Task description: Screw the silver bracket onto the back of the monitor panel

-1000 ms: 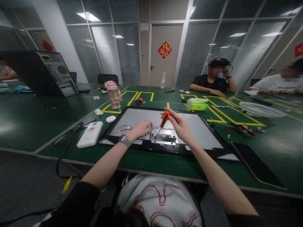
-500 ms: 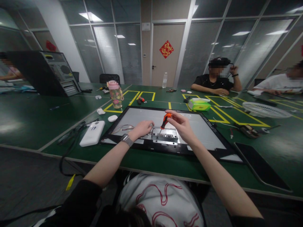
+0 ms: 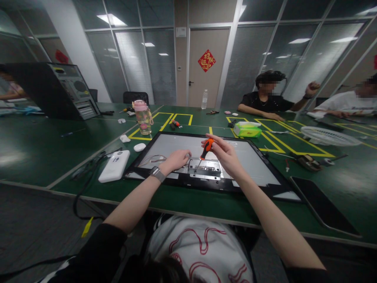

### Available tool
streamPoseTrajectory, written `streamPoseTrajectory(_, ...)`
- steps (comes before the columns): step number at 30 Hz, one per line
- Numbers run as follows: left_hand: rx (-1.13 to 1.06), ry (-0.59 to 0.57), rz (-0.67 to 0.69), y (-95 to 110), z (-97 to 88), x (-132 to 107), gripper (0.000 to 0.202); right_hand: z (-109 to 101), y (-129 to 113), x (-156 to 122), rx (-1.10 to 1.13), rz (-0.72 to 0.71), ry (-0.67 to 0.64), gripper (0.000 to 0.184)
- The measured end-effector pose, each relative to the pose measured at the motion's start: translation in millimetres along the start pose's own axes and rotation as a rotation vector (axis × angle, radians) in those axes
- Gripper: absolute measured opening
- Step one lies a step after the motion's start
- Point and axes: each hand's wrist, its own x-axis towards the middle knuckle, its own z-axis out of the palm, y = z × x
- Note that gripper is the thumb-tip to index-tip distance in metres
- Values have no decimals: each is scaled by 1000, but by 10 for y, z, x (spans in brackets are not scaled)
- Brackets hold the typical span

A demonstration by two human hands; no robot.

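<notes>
An orange-and-black screwdriver (image 3: 207,147) is in my right hand (image 3: 225,154), its handle between thumb and fingers. Its shaft slants down to a silver metal bracket (image 3: 206,167) near the front edge of a flat display panel (image 3: 250,161). My left hand (image 3: 177,159) rests on the panel beside the bracket's left end. Its fingers are curled together, and what lies under the fingertips is hidden. Thin wires (image 3: 154,159) run across the panel left of that hand.
A white power bank (image 3: 114,166) and cables lie left of the panel, a black phone (image 3: 324,206) to its right. Behind stand a pink-lidded bottle (image 3: 143,120) and a green tissue pack (image 3: 247,129). A computer case (image 3: 55,92) is far left. People sit across the table.
My right hand has shifted slightly on the screwdriver handle, with the fingers spread a bit differently. My left hand stays put. A person opposite has moved a raised hand outward from their head.
</notes>
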Motion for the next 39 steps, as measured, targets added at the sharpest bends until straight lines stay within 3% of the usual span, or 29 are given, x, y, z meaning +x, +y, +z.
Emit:
streamPoseTrajectory(7, -5, 7, 1, 13, -9, -5, 32, 2, -1, -1, 57, 56, -5, 32)
streamPoseTrajectory(15, -1, 4, 2, 3, -1, -5, 32, 0, 16, 12, 53, 73, 80, 28)
streamPoseTrajectory(39, 3, 2, 9, 22, -16, -13, 32, -18, 23, 17, 18, 78, 60, 29)
